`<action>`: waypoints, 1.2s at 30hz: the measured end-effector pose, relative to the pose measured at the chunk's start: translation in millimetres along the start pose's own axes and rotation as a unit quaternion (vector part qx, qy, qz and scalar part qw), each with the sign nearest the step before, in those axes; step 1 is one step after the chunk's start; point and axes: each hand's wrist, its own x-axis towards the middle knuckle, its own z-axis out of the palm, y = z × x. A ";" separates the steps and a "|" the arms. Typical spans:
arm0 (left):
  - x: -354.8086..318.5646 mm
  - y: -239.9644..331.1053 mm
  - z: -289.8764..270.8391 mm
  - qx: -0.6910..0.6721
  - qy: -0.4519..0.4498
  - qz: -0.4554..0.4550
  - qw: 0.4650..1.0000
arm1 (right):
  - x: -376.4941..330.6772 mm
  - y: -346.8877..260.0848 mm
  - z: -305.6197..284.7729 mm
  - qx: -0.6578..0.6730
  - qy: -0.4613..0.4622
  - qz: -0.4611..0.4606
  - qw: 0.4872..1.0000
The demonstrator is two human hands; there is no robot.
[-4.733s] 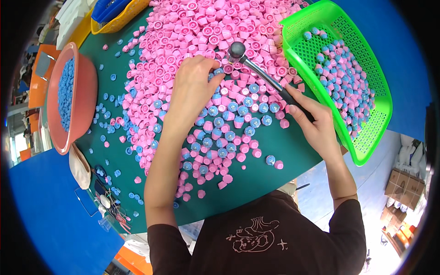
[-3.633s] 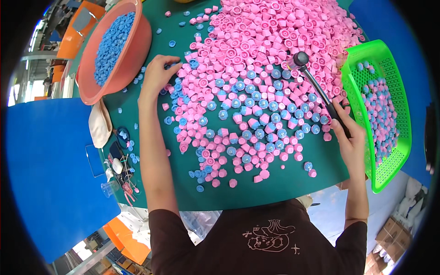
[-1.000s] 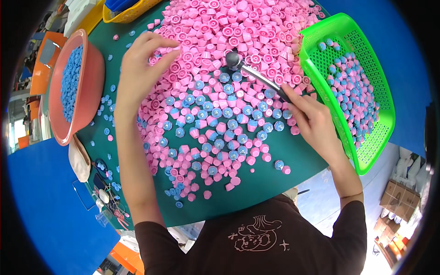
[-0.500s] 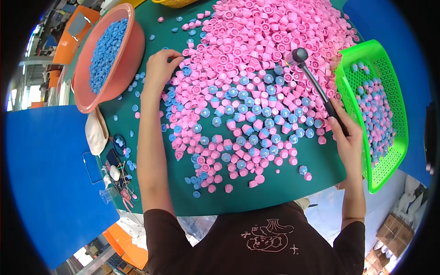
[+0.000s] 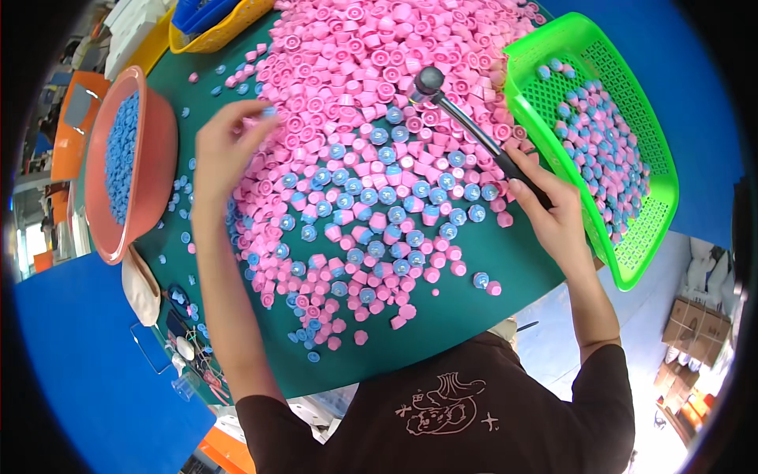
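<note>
Pinching one blue cap, blurred, between thumb and index fingertip of the left hand. Gripping one hammer with the right hand, fingers curled round the handle, head over pink cups too many to count. Can see these spread on the green bench beyond both hands' fingers. Can make out several dozen blue-topped cups between both sets of fingers; one green basket just right of the right fingers, heaped with blue-and-pink pieces, plus three apart; one salmon basin left of the left fingers; farther ahead, one yellow basket with one blue tub.
</note>
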 end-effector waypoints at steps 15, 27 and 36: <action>7.4 95.9 130.7 0.087 -0.088 0.151 0.981 | -14.1 18.2 -7.1 0.002 0.012 0.009 1.000; 9.5 92.3 131.1 0.085 -0.088 0.147 0.981 | -15.2 14.2 -9.6 -0.014 -0.001 0.008 1.000; -13.4 89.2 52.4 0.036 0.013 0.084 0.996 | -9.6 -14.7 -11.6 -0.148 -0.022 -0.023 0.989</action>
